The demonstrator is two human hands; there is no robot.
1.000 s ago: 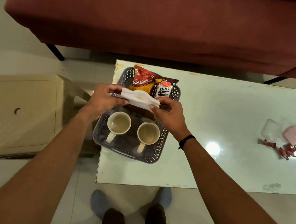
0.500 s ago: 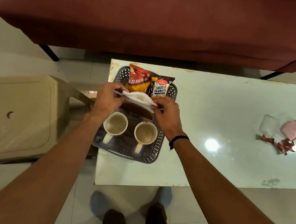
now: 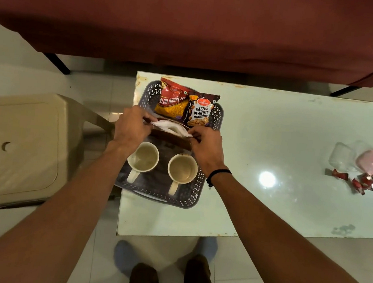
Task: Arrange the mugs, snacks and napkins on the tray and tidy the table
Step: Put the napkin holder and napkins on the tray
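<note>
Both hands pinch the white napkins [image 3: 171,127], left hand [image 3: 131,128] and right hand [image 3: 206,146] at opposite ends; long axis left-right, hovering over the tray [image 3: 215,114] between snack packets [image 3: 185,106] far and mugs [image 3: 163,164] near.

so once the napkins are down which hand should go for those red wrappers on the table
Right, probably. The red wrappers lie far toward the right hand side; the left hand would have to cross the tray.
</note>
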